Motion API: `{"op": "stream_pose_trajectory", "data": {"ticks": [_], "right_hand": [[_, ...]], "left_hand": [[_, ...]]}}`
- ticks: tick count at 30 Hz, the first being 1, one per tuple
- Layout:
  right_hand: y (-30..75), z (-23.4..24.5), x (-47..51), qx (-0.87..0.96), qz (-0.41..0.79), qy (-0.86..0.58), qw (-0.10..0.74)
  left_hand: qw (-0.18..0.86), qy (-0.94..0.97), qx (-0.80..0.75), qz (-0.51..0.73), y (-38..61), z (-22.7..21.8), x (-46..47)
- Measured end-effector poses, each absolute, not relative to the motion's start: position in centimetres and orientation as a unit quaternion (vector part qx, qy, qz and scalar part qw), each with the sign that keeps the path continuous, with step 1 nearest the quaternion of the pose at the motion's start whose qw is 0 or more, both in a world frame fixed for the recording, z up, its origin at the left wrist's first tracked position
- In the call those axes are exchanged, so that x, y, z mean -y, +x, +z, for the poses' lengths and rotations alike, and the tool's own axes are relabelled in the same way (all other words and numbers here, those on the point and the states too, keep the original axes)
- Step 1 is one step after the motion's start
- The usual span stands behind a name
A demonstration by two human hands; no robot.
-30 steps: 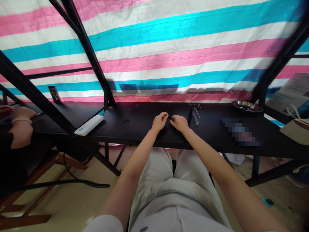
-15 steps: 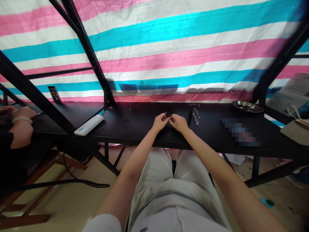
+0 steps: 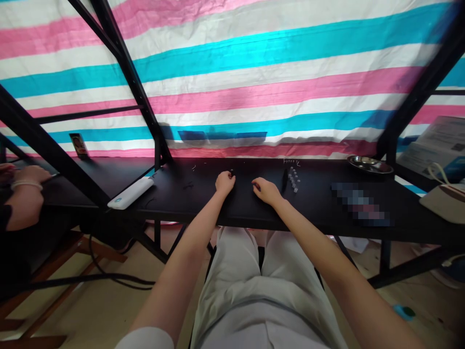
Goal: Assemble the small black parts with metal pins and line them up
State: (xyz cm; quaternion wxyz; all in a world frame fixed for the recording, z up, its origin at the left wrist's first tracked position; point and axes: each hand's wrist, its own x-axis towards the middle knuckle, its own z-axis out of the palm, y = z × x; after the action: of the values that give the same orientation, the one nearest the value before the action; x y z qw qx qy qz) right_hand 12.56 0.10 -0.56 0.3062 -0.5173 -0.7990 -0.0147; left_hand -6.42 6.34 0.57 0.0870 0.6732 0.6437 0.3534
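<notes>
My left hand (image 3: 225, 183) is closed over the black table (image 3: 243, 213), with a small dark piece (image 3: 232, 171) pinched at its fingertips. Apart from it, to the right, is my right hand (image 3: 267, 190). Its fingers are curled together, and whatever they may hold is hidden. Just right of that hand lies a narrow black object (image 3: 285, 180). Beside this, small clear pieces (image 3: 294, 180) form a slanting double line. Several tiny white bits (image 3: 290, 161) are lined up behind them. Thin dark strands (image 3: 188, 185) lie left of my left hand.
A shiny metal dish (image 3: 370, 165) stands at the back right, with a blurred-out object (image 3: 361, 203) in front. A white oblong device (image 3: 131, 193) lies left by a black frame post (image 3: 132, 77). Another person's hand (image 3: 32, 177) is at far left. Striped sheeting (image 3: 254, 97) hangs behind.
My hands, which were together at the dark piece, have come apart. The left moved left with the piece; the right stayed near its place, its fingers curled.
</notes>
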Motion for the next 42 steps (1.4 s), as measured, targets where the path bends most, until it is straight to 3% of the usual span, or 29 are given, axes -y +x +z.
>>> {"op": "stream_pose_trajectory", "data": {"ticks": [6, 31, 42], "right_hand": [[12.5, -0.8, -0.3, 0.805, -0.010, -0.509, 0.304], [12.7, -1.0, -0.4, 0.804, -0.002, -0.507, 0.310], [12.7, -1.0, -0.3, 0.806, -0.002, -0.506, 0.308]], "left_hand": [[0.003, 0.651, -0.702, 0.290, -9.6, 1.1, -6.9], [0.023, 0.603, -0.747, 0.280, -9.6, 1.1, -6.1], [-0.033, 0.585, -0.729, 0.354, -9.1, 0.8, -5.5]]}}
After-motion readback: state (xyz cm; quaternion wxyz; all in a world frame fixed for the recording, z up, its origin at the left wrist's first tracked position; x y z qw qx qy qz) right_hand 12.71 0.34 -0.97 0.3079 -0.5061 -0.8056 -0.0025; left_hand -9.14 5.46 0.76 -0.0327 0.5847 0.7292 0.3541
